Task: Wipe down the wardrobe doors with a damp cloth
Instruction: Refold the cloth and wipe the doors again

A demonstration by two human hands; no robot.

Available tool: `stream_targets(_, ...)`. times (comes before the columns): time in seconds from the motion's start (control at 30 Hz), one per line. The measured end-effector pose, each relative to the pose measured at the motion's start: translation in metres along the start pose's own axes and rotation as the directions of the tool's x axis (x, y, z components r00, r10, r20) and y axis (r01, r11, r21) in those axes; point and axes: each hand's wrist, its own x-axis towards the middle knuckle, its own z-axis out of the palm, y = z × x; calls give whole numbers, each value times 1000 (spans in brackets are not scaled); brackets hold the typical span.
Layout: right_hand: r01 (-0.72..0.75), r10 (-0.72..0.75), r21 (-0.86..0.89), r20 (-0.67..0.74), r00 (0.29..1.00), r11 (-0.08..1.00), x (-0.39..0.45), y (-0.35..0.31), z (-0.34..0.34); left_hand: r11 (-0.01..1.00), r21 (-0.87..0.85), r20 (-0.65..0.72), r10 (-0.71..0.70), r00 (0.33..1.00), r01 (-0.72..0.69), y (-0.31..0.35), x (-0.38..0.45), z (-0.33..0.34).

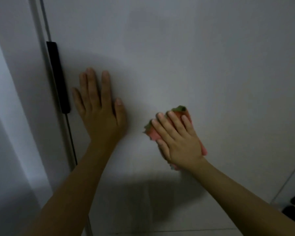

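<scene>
Against the white wardrobe door (pixel 177 57) I press the pink-green cloth (pixel 154 135) under my right hand (pixel 179 140), fingers straight, its length running diagonally up-right; my left hand (pixel 100 108) lies flat beside the black handle (pixel 58 77).

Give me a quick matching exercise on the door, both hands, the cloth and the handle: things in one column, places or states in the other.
Things:
1. left hand
2. right hand
3. cloth
4. handle

States:
A. black, upright along the door edge
B. pink and green, pinned against the door
C. flat on the door, holding nothing
D. pressing the cloth

Pairs: 1-C, 2-D, 3-B, 4-A
</scene>
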Motion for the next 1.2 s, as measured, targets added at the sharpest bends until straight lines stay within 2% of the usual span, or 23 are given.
stream_targets(0.07,-45,45,9,-13,999,999,-9,30,-4,1000,9,5,-11,1000,11,0,0,-2)
stream_targets(0.13,-237,238,23,-73,969,971,-1,62,-11,1000,21,0,-16,1000,16,1,0,-2)
stream_targets(0.17,-355,356,31,-108,928,934,8,74,-15,1000,26,2,-18,1000,18,2,1,-2)
stream_targets(0.23,-592,595,80,-189,781,802,30,79,-17,999,32,8,-25,1000,24,4,1,-1)
stream_targets(0.27,-672,681,123,-215,700,730,41,71,-16,999,33,12,-27,1000,26,4,1,-1)
stream_targets(0.3,-704,719,156,-215,661,693,47,59,-14,999,32,18,-27,999,27,5,0,-1)
stream_targets(0.33,-680,702,174,-198,684,712,48,43,-12,999,31,23,-29,999,28,6,-1,-1)
stream_targets(0.37,-603,626,171,-163,763,779,42,24,-7,999,25,27,-32,999,32,7,-1,-2)
stream_targets(0.43,-333,342,114,-65,938,936,16,-9,1,999,0,39,-49,998,49,9,0,-4)
stream_targets(0.5,-114,115,55,-10,993,992,-9,-11,5,996,-22,67,-90,994,92,14,0,-8)
stream_targets(0.57,-82,83,56,-11,996,995,-22,13,3,987,-41,108,-147,983,152,25,-3,-12)
stream_targets(0.67,-272,276,76,-58,959,959,-29,70,-8,983,-34,162,-174,971,182,52,-16,-13)
stream_targets(0.77,-517,519,53,-144,843,854,-23,115,-15,983,-19,193,-178,965,185,81,-28,-6)
stream_targets(0.83,-659,668,117,-179,722,743,-14,108,-13,982,-9,186,-183,965,188,102,-31,0)
stream_targets(0.87,-682,697,145,-176,695,717,-13,97,-11,982,-15,184,-184,966,190,114,-33,3)
stream_targets(0.9,-647,664,152,-155,731,747,-18,86,-7,981,-26,185,-183,965,191,127,-34,7)
stream_targets(0.93,-546,561,135,-123,819,827,-28,75,-4,981,-41,188,-181,965,192,139,-35,10)
stream_targets(0.97,-395,403,101,-81,911,913,-43,68,-2,980,-53,190,-178,965,191,151,-37,13)
stream_targets(1.0,-237,240,64,-49,969,969,-59,71,-2,980,-56,190,-176,966,189,162,-39,17)
stream_targets(1.03,-122,124,38,-38,992,992,-74,83,-1,981,-49,190,-176,966,188,171,-41,19)
stream_targets(1.07,-72,73,27,-42,996,997,-84,102,-2,981,-39,195,-181,964,192,179,-43,21)
stream_targets(1.13,-118,120,26,-67,991,993,-99,143,-7,976,-35,216,-203,955,215,192,-46,24)
stream_targets(1.2,-262,263,26,-86,961,965,-101,183,-16,969,-35,233,-231,945,245,200,-48,26)
